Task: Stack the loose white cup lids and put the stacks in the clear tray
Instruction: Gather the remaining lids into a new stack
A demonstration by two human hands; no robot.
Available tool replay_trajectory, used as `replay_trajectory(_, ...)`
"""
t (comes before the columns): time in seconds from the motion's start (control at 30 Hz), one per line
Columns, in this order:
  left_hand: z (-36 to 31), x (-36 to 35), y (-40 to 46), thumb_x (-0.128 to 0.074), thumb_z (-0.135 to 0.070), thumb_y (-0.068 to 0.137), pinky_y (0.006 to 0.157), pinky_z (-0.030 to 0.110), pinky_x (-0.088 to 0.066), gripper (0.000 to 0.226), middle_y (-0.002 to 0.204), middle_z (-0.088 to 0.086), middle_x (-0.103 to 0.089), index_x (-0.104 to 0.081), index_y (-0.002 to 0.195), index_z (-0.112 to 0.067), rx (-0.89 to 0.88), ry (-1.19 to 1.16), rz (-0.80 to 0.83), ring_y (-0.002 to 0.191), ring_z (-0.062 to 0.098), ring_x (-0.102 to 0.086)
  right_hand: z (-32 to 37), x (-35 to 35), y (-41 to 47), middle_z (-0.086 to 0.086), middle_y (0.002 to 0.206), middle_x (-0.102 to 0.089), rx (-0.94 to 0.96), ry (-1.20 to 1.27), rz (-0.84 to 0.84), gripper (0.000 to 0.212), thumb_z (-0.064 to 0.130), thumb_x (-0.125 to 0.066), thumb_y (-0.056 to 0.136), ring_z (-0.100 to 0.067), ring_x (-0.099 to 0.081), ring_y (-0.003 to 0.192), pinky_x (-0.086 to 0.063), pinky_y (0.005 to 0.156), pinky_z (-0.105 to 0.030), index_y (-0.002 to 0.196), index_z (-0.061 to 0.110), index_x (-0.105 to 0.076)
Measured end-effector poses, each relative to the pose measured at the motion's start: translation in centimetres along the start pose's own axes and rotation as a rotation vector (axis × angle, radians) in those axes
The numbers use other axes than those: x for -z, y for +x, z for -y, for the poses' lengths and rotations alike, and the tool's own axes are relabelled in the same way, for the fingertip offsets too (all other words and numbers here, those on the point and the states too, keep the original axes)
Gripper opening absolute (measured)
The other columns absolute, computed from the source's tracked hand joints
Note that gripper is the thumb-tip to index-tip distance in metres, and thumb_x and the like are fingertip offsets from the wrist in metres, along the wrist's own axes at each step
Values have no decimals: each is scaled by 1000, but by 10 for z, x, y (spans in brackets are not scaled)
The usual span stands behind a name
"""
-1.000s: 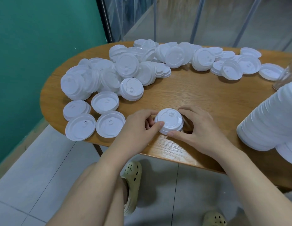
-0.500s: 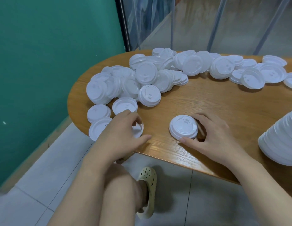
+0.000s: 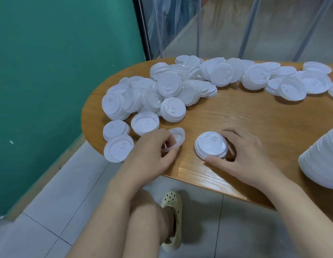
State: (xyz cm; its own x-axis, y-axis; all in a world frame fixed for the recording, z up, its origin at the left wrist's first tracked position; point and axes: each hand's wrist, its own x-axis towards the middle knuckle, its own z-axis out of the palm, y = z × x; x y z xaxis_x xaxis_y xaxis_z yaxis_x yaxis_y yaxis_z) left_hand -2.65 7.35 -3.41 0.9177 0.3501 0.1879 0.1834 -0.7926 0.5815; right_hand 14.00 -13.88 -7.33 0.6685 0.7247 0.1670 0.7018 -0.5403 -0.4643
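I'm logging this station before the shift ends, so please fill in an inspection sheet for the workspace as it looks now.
Surface: oval wooden table, no visible damage.
Job's things: small lid stack near the front edge; loose lid pile along the far side; tall stack lying at right; clear tray not in view.
Clutter: nothing seen.
Grippers: left hand lifts a tilted single lid; right hand holds the small lid stack.
Cables: nothing seen.
Surroundings: green wall, tiled floor.

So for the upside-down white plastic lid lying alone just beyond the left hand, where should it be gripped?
Probably by its raised outer rim, from above: the upside-down white plastic lid lies flat, hollow side up, on the wooden table, with thin walls exposed on the near and right sides, so thumb and fingers can pinch across it.
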Motion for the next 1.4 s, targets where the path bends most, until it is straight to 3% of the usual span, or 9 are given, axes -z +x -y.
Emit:
replay_trajectory(0.13, -15, -10, 1, -69, -25, 99, 72, 17, -46, 10, 86, -9, -65, -67, 90, -23, 51, -340, -66, 84, 4, -59, -2, -3, 1, 16, 134, -52, -5, 2, -10, 89, 90, -50, 71, -12, -46, 129, -38, 111, -46, 137, 30, -57)
replay_trajectory(0.33, -10, -17, 12, -66, -17, 101, 77, 24, -54, 12, 96, 15, -72, -68, 113, -17, 238, -667, -153, 84, 25, -68, -1, -4, 2, 18, 132, -51, 4, -5, -14, 87, 89, -50, 71, -11, -45, 129, -36, 109, -42, 136, 31, -56)
replay_trajectory(0.4, -5, -19, 13, -63, -16, 103, 83, 32, -56, 18, 93, 18, -70, -63, 120, -23, 268, -644, -170, 88, 32, -68, -1, -4, 3, 17, 132, -51, 1, -5, -19, 87, 89, -49, 71, -11, -45, 129, -37, 109, -42, 136, 31, -56)
replay_trajectory(0.5, 2, -19, 13, -57, -18, 105, 78, 16, -49, 28, 88, -2, -65, -59, 128, -33, 258, -475, -165, 81, 5, -63, -1, -4, 3, 16, 135, -51, -7, -23, -10, 90, 91, -46, 72, -11, -44, 130, -37, 110, -43, 137, 30, -55)
replay_trajectory(0.57, 1, -18, 12, -56, -20, 104, 77, 6, -43, 33, 97, -17, -65, -58, 132, -37, 234, -368, -121, 87, -4, -60, -1, -4, 3, 15, 135, -51, -2, -29, -13, 90, 91, -46, 73, -12, -44, 130, -37, 111, -43, 138, 30, -55)
replay_trajectory(0.7, 1, -20, 12, -75, -40, 91, 91, 12, -43, 44, 117, -27, -59, -49, 122, -59, 169, -236, -21, 109, -10, -53, 0, -4, 2, 15, 137, -51, -6, -29, -11, 90, 91, -48, 73, -12, -43, 132, -35, 111, -43, 139, 30, -54)
replay_trajectory(0.87, 7, -25, 15, -78, -63, 79, 107, 34, -46, 70, 119, -19, -51, -50, 141, -46, 198, -103, -31, 119, 4, -51, 0, -4, 2, 14, 136, -51, -8, -28, -8, 91, 91, -47, 72, -13, -44, 131, -38, 112, -47, 138, 30, -55)
replay_trajectory(1.2, -12, -25, 13, -77, -52, 88, 86, 4, -39, 50, 120, -23, -62, -54, 132, -52, 98, -272, -21, 112, -9, -54, -1, -2, 1, 17, 135, -49, -1, -5, 3, 97, 94, -50, 67, -10, -42, 130, -34, 112, -40, 140, 31, -54)
replay_trajectory(1.4, -19, -41, 16, -81, -47, 85, 92, 9, -41, 57, 118, -19, -60, -59, 137, -41, 83, -226, 106, 112, -6, -54, 3, 1, -1, 15, 139, -49, 12, 36, 2, 92, 85, -62, 67, -9, -38, 133, -24, 114, -35, 142, 30, -55)
